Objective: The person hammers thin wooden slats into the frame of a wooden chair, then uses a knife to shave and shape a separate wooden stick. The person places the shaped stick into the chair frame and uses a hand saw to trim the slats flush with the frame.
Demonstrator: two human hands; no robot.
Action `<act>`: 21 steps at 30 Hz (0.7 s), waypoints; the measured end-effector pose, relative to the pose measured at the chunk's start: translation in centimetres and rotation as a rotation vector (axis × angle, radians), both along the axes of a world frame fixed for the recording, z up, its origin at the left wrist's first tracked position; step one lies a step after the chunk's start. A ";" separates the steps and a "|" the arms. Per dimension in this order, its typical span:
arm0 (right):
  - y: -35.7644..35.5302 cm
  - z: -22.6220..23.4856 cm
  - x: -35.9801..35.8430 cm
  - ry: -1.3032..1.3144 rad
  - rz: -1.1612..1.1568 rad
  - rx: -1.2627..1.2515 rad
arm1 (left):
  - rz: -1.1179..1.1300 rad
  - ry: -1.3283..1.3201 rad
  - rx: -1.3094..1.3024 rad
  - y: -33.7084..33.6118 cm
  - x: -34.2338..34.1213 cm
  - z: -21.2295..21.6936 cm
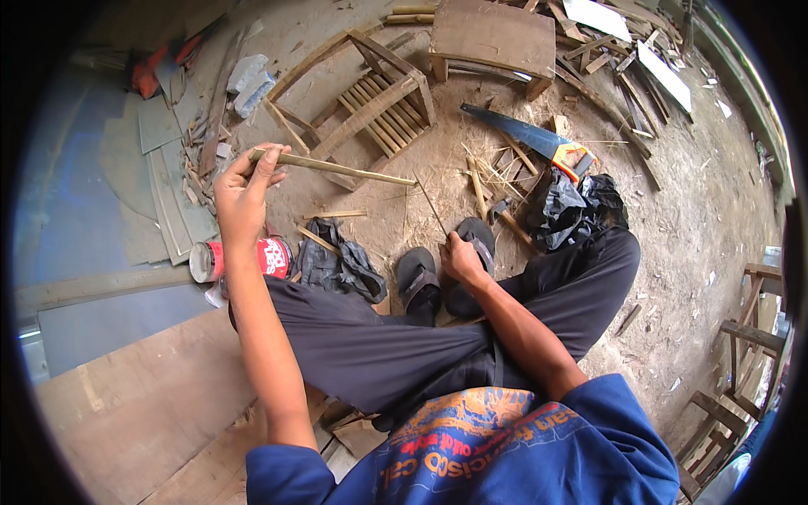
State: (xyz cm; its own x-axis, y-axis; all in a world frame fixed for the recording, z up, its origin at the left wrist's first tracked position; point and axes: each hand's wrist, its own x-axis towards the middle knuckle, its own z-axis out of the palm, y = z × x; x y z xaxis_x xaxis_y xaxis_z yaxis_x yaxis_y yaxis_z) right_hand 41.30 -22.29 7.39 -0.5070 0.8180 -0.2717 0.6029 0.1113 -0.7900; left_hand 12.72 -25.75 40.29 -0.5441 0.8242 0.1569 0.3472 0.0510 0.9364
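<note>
My left hand (pixel 250 189), raised at the left, is closed round one end of a bamboo strip (pixel 337 169). The strip points to the right, above the ground and in front of a wooden frame. Low in the middle, my right hand (pixel 463 257) grips what looks like a thin-bladed knife (pixel 432 204); its handle is hidden in my fist. The blade slants up and left, its tip close to the strip's far end. Whether they touch, I cannot tell. My sandalled feet (pixel 417 276) are just beside the right hand.
A wooden frame with slats (pixel 370 114) lies ahead, near a low wooden stool (pixel 492 38). A handsaw (pixel 526 135), a hammer (pixel 510 225) and black plastic (pixel 581 206) lie right of my feet. A red can (pixel 257 257) is at the left, scrap wood (pixel 623 84) far right.
</note>
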 end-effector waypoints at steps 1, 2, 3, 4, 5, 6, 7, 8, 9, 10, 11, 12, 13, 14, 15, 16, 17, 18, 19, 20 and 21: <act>-0.1 -0.3 0.1 0.023 -0.018 -0.012 | 0.023 -0.001 -0.002 0.0 0.1 -0.1; 0.0 -0.6 0.0 -0.002 -0.033 -0.033 | 0.039 0.016 0.005 0.2 0.2 -0.1; 0.2 -0.8 -0.3 -0.025 -0.046 -0.055 | 0.057 0.036 0.011 0.6 0.5 0.1; 0.3 -1.0 -0.4 -0.048 -0.059 -0.077 | 0.075 0.056 0.018 0.9 0.9 0.2; 0.5 -1.2 -0.1 -0.047 -0.057 -0.073 | 0.104 0.064 0.035 1.3 1.3 0.1; 0.6 -0.9 -0.1 -0.039 -0.054 -0.073 | 0.132 0.081 0.049 1.6 1.6 0.0; 0.7 -0.6 -0.2 -0.031 -0.053 -0.072 | 0.158 0.097 0.063 1.8 1.6 0.0; 0.4 -0.2 0.0 0.028 -0.058 -0.061 | 0.178 0.116 0.050 1.8 1.6 0.0; 0.3 1.6 -0.3 0.086 -0.018 -0.056 | 0.205 0.137 0.038 1.5 1.3 0.0; 0.0 4.0 -0.7 0.137 0.023 -0.053 | 0.232 0.151 0.023 1.2 1.1 -0.2; -0.2 6.7 -1.0 0.187 0.064 -0.048 | 0.226 0.167 0.042 1.0 0.9 -0.3; -0.5 9.6 -1.2 0.202 0.093 -0.038 | 0.216 0.180 0.062 0.9 1.0 -0.6; -0.8 11.7 -1.4 0.273 0.123 0.005 | 0.206 0.193 0.079 0.9 1.1 -0.7; -1.1 13.1 -1.5 0.326 0.132 0.034 | 0.198 0.170 0.083 0.8 1.2 -0.9; -1.2 13.8 -1.7 0.381 0.139 0.064 | 0.189 0.149 0.088 0.8 1.2 -0.9; -1.3 13.6 -1.7 0.368 0.136 0.064 | 0.181 0.129 0.093 0.8 1.2 -0.9; -1.2 13.2 -1.6 0.355 0.134 0.063 | 0.172 0.133 0.084 0.6 1.1 -1.0; -1.1 12.6 -1.4 0.341 0.130 0.065 | 0.161 0.136 0.077 0.5 1.0 -1.0; -0.5 11.2 -1.2 0.275 0.118 0.069 | 0.149 0.138 0.075 0.5 1.1 -0.8; -0.1 10.0 -0.8 0.242 0.113 0.061 | 0.159 0.138 0.063 0.5 1.2 -0.6; 0.2 10.5 -0.9 0.207 0.113 0.051 | 0.175 0.135 0.050 0.2 1.2 -0.7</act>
